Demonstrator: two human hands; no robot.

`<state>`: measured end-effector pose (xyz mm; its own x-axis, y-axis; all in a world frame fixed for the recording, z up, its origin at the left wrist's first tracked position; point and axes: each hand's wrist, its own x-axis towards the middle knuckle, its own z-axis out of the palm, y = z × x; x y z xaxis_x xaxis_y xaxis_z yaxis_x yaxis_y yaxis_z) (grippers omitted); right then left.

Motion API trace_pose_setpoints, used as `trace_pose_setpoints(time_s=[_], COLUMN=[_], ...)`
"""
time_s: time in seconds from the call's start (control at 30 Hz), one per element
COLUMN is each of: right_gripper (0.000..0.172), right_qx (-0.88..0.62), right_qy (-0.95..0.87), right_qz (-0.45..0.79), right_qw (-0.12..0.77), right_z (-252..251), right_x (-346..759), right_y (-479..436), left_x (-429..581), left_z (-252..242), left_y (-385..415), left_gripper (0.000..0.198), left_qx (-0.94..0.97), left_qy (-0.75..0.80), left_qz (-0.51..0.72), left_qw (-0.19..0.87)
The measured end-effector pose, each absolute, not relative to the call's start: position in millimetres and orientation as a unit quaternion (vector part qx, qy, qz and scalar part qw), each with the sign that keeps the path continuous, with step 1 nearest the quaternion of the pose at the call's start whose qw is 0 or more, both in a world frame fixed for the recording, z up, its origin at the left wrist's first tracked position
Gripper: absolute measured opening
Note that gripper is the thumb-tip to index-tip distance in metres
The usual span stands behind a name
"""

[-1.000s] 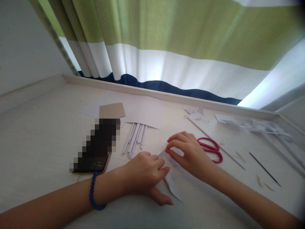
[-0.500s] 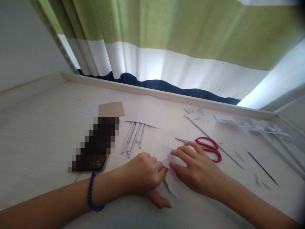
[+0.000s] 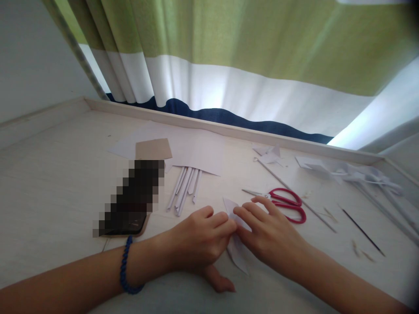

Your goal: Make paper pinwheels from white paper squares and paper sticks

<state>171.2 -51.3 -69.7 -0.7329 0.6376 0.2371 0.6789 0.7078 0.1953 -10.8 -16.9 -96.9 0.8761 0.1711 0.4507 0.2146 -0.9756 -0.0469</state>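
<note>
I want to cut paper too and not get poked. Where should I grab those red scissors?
Take the red scissors by the handle loops, coming from the near right side, I'd say. They lie flat on the table with the thin blades pointing left, so the loops sit farthest from the tips. The right hand lies just in front of them.

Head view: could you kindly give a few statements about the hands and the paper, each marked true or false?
1. The left hand and right hand both touch the small folded white paper piece. True.
2. The red-handled metal scissors are held in the right hand. False: they lie on the pale wooden table beyond it.
3. A blue braided bracelet sits on the left wrist. True.
4. The rolled white paper sticks lie right of the scissors. False: they lie left of them.
</note>
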Motion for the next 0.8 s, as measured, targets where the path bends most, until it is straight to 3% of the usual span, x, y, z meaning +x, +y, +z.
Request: trace_pose_setpoints(time_s=[0.17, 0.53, 0.7, 0.8], right_gripper=[0.008, 0.023, 0.027, 0.02], right_qx=[-0.367, -0.388, -0.392, -0.417], right_qy=[-0.921, -0.918, -0.915, -0.9], right_qz=[-0.123, -0.067, -0.051, -0.052], right_qw=[0.04, 0.049, 0.08, 0.119], right_z=[-66, -63, -67, -70], right_x=[172, 183, 182, 178], right_y=[-54, -62, -64, -63], left_x=[-11, -13, -13, -13], left_z=[-100, -101, -100, -100], left_y=[-16, -17, -18, -18], left_gripper=[0.079, 0.08, 0.079, 0.078], left_qx=[-0.969, -0.972, -0.972, -0.972], left_qy=[-0.098, -0.093, -0.093, -0.095], left_qz=[-0.221, -0.21, -0.21, -0.209], left_qw=[0.043, 0.041, 0.05, 0.046])
